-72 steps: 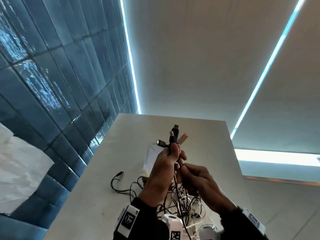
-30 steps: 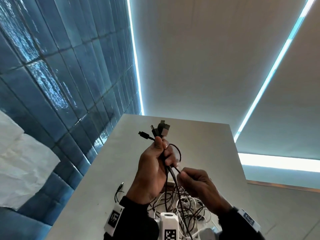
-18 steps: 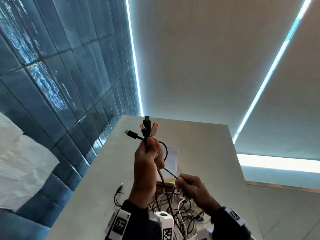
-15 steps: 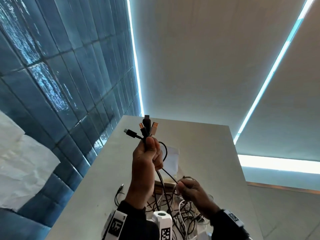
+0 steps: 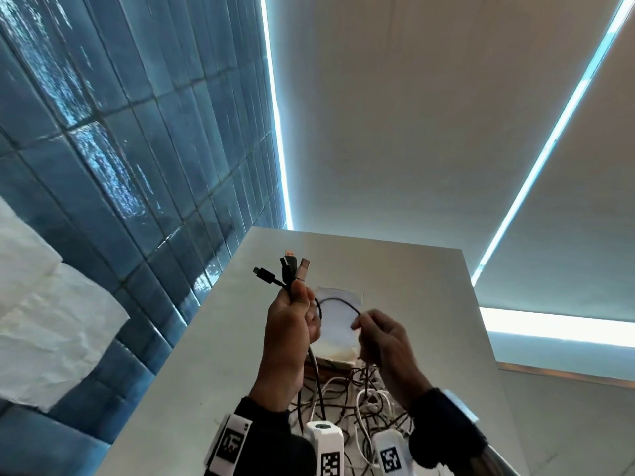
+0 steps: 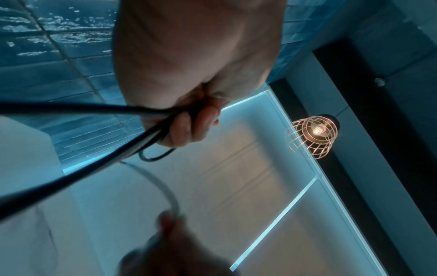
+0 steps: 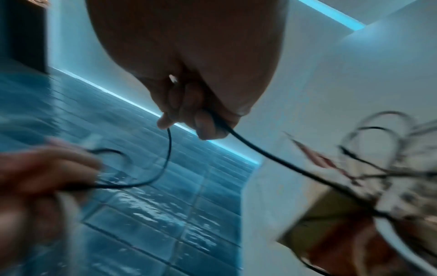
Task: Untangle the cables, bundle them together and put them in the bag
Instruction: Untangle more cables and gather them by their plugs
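Note:
My left hand (image 5: 292, 317) is raised above the table and grips a bunch of cable ends; several plugs (image 5: 290, 269) stick up out of the fist. In the left wrist view the left hand (image 6: 189, 119) curls round dark cables (image 6: 146, 119). My right hand (image 5: 374, 334) pinches a thin black cable (image 5: 338, 302) that arcs from the left fist. The right wrist view shows the right hand (image 7: 189, 115) holding that thin black cable (image 7: 165, 164). A tangle of black and white cables (image 5: 347, 396) lies on the table below both hands. A white bag (image 5: 335, 324) lies flat behind the hands.
The pale table (image 5: 213, 338) runs away from me, with a blue tiled wall (image 5: 120, 166) along its left side. Crumpled white paper (image 5: 48, 324) hangs at the far left. A caged lamp (image 6: 312, 136) hangs overhead. A brown box corner (image 7: 326, 220) sits under the cable tangle.
My right hand has risen from the tangle to the left fist's height, drawing the thin black cable into a loop. The left hand stays raised with the plugs.

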A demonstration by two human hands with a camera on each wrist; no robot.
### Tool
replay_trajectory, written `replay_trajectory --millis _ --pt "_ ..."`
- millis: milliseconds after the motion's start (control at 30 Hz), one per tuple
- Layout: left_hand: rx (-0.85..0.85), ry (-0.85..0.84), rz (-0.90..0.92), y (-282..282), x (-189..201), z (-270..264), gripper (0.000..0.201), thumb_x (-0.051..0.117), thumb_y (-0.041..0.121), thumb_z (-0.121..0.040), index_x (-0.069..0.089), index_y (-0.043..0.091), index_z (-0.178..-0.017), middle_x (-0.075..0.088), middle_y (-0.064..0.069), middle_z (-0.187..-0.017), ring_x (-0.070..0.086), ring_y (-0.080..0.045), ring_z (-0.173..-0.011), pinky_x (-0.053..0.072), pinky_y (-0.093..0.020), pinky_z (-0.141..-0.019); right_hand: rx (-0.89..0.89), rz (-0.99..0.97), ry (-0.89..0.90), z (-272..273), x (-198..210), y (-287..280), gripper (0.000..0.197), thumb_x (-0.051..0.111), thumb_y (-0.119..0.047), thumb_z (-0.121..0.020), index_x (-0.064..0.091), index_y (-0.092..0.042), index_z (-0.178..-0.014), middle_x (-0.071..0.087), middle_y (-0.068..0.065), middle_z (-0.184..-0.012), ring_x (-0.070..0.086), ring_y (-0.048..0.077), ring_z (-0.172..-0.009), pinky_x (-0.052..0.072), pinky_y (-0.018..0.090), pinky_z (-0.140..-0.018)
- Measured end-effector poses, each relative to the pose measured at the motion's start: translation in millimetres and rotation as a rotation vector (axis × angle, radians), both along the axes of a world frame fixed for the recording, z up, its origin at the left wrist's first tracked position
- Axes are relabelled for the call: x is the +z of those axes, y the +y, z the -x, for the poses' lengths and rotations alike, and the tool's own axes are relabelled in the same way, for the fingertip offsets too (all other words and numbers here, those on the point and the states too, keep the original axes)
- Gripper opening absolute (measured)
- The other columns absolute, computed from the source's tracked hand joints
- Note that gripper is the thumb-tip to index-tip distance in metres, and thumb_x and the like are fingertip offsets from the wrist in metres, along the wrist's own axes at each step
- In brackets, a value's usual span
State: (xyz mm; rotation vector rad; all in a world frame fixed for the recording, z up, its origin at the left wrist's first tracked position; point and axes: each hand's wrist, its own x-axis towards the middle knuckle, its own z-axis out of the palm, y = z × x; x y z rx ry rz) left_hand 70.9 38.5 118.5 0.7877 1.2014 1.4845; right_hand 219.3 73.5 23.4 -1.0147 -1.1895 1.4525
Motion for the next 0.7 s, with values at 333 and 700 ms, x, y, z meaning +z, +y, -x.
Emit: replay_trajectory --millis 333,700 --pt "-0.091 -0.213 0.032 -3 14 5 0.031 0.037 0.029 -0.102 0.049 0.012 -0.079 0.064 -0.008 -0.069 0.066 -0.025 -0.075 0.048 -0.035 -0.067 0.364 -0.222 0.016 9 52 -28 0.023 0.051 -0.017 -0.093 0.057 -0.002 -0.077 0.035 0.001 -0.056 0.028 0.008 -0.049 0.027 0.016 -0.047" --pt "-0.201 -0.076 -0.152 -12 28 -2 0.029 0.044 0.034 -0.089 0.042 0.011 -0.072 0.028 0.005 -0.056 0.019 -0.011 -0.048 0.021 -0.024 -0.049 0.328 -0.147 -0.204 -9 -31 -14 0.028 0.044 -0.023 -0.098 0.047 -0.011 -0.073 0.041 -0.015 -0.056 0.032 0.002 -0.05 0.029 0.013 -0.048"
